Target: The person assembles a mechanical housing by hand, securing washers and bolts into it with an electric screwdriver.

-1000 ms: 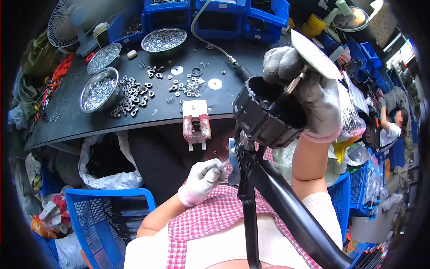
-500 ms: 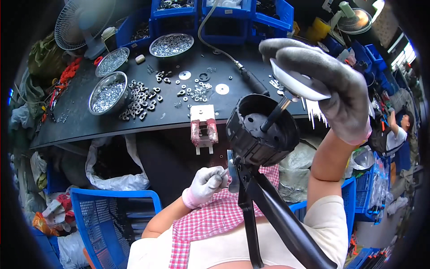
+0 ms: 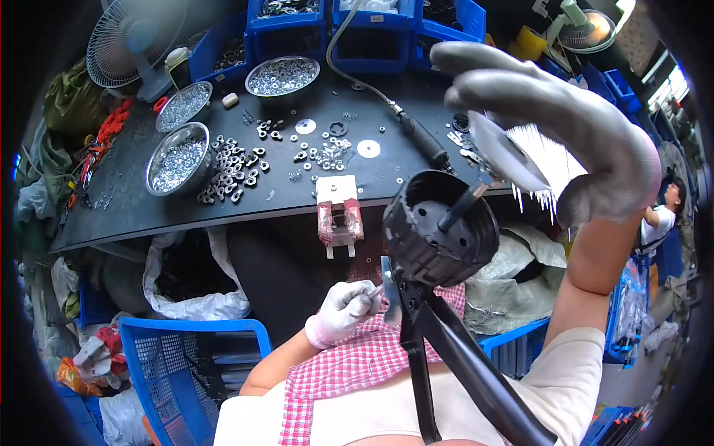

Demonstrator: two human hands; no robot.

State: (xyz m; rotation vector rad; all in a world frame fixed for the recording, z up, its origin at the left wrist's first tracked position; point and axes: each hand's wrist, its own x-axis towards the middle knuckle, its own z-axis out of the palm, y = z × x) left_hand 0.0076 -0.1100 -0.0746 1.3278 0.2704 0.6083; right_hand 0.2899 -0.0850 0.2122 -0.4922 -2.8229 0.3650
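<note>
A black tool stands in front of me, with a ribbed round drum (image 3: 442,230) and two long black handles (image 3: 483,364) running toward my body. From the drum's centre rises a dark shaft (image 3: 462,207) with a pale disc (image 3: 507,152) at its upper end. My right hand (image 3: 587,141), in a grey-stained glove, is raised around the disc's far and right sides, its fingers stretched and apart. Whether it touches the disc is unclear. My left hand (image 3: 346,308), gloved, pinches a thin metal rod (image 3: 375,291) beside the metal plate (image 3: 390,291) below the drum.
On the black table (image 3: 253,201) are bowls of small metal parts (image 3: 180,160), loose clamp-like pieces (image 3: 230,167), a white-topped fixture (image 3: 337,187) and a corded black tool (image 3: 424,141). Blue bins (image 3: 370,52) line the back. A blue crate (image 3: 171,372) stands at left; another person (image 3: 666,212) is far right.
My right hand has moved right, its fingers opening out from the disc. The drum and disc have shifted slightly right and down. My left hand keeps its pinch on the rod.
</note>
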